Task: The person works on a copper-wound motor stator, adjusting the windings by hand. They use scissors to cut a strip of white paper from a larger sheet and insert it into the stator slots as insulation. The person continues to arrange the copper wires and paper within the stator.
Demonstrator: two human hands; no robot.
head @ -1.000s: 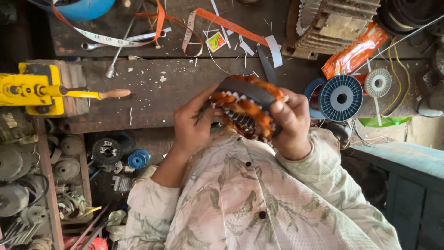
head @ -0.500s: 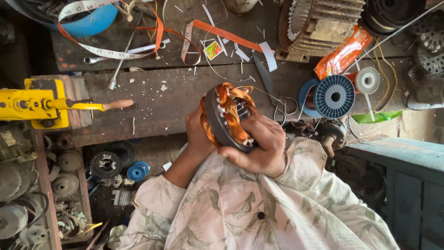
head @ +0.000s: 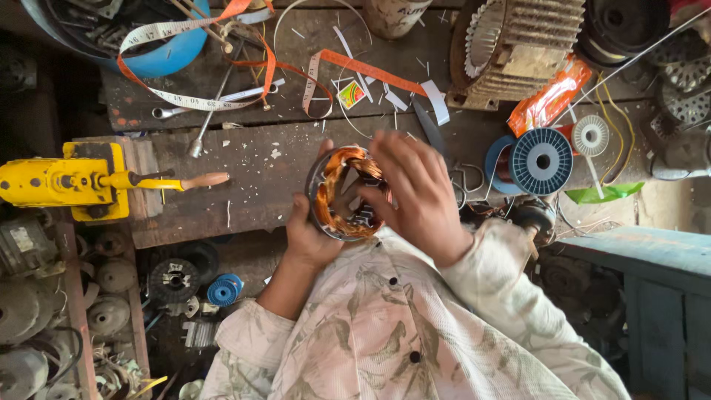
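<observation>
I see the motor stator [head: 342, 194] turned face-up since before, above the workbench [head: 252, 167]; my left hand [head: 309, 235] grips its rim, my right hand [head: 416, 194] rests open across its copper windings.

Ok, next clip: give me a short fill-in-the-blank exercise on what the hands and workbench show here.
1. The left hand grips a round stator wound with ____-coloured wire.
2. The right hand lies over the stator's ____ side.
3. The yellow winding tool lies on the bench to the ____ of the stator.
4. The wire spool right of the hands is ____ in colour.

Missing words: copper; right; left; blue
</observation>
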